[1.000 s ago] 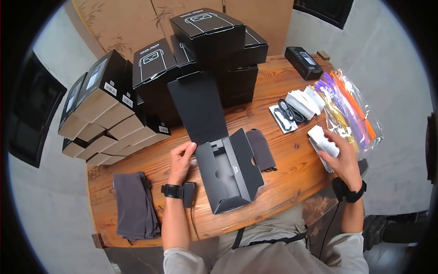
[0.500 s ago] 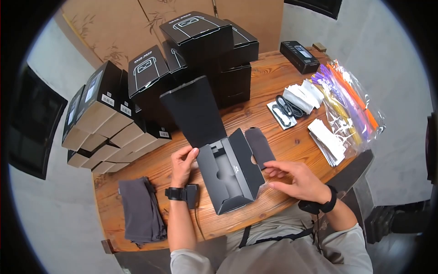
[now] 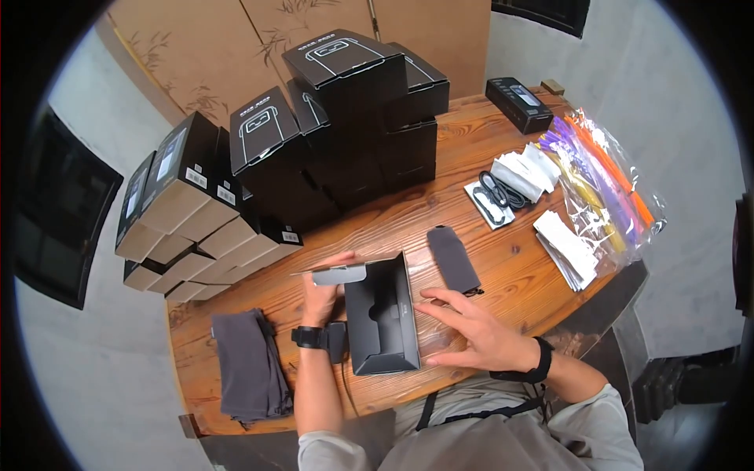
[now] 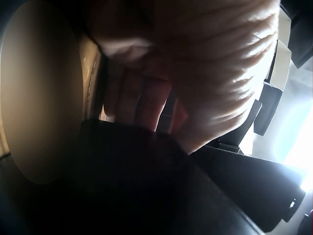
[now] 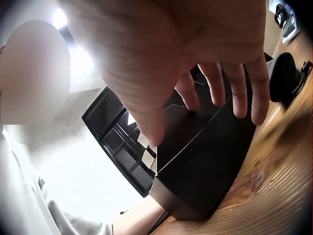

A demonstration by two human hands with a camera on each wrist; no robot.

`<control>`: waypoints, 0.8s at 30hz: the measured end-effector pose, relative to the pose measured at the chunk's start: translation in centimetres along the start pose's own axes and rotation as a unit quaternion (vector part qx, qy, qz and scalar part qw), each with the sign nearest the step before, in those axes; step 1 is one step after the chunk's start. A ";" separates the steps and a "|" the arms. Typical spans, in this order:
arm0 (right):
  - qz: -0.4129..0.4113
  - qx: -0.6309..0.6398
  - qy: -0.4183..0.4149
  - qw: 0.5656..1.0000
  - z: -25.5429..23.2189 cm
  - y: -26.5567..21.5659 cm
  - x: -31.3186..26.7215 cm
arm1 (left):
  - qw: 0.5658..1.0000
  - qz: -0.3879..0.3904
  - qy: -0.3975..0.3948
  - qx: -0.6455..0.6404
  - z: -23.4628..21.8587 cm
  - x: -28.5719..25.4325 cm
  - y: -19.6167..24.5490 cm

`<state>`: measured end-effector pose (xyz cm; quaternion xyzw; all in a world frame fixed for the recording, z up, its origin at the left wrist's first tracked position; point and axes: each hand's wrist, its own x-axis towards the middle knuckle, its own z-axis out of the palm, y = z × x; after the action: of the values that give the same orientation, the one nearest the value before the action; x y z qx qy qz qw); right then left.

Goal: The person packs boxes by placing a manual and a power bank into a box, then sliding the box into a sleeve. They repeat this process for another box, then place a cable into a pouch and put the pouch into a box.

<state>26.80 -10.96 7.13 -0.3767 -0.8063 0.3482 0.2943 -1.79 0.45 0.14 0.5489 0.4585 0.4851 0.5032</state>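
In the head view a black cardboard box (image 3: 364, 318) stands with its inside facing me, its lid (image 3: 339, 275) swung up and seen nearly edge-on. Behind that lid reaches my left hand (image 3: 317, 304), fingertips showing above its edge and the lid hiding part of the fingers. In the left wrist view the fingers (image 4: 151, 103) run down behind a dark panel. My right hand (image 3: 481, 337) is beside the box's right wall, fingers spread and fairly straight, holding nothing. A dark grey pouch (image 3: 454, 259) lies just beyond it.
Stacked black boxes (image 3: 338, 118) and pale-sided boxes (image 3: 196, 235) fill the back and left. Folded grey pouches (image 3: 247, 365) lie near the left edge. To the right are white papers (image 3: 565, 250), a coiled black cable (image 3: 503, 192), a bag of coloured strips (image 3: 605, 184) and a small black box (image 3: 518, 104).
My right hand has left the white papers and come to the box's right side. My left hand has gone from the box corner to behind the lid, which has swung forward.
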 end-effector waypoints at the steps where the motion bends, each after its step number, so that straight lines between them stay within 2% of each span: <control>1: 0.000 0.006 -0.002 1.000 0.2 -0.1 0.0 | 1.000 -0.007 0.008 0.007 -0.1 0.1 -0.4; 4: -0.008 0.016 -0.005 1.000 0.5 -0.5 0.4 | 0.999 0.028 0.001 0.015 -0.5 0.8 -1.4; 8: -0.027 0.004 -0.026 0.999 1.0 -0.8 0.7 | 0.999 0.021 0.045 -0.019 -0.1 0.6 -1.6; 13: -0.062 -0.041 -0.047 0.996 2.0 -1.2 0.8 | 0.998 0.028 0.041 -0.034 -0.3 0.6 -2.1; 20: -0.050 -0.100 -0.040 0.993 2.9 -0.5 0.6 | 0.999 0.021 0.019 -0.035 -0.7 0.6 -2.1; 23: -0.040 -0.112 -0.030 0.992 2.6 -0.6 0.6 | 0.994 0.102 -0.030 0.001 0.3 0.2 0.8; 24: -0.037 -0.115 -0.025 0.992 2.4 -0.5 0.7 | 0.989 0.026 -0.055 -0.133 -0.1 1.1 0.1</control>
<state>24.45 -11.49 6.26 -0.3691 -0.8617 0.2514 0.2411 -1.72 1.58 0.32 0.5147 0.3473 0.5236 0.5833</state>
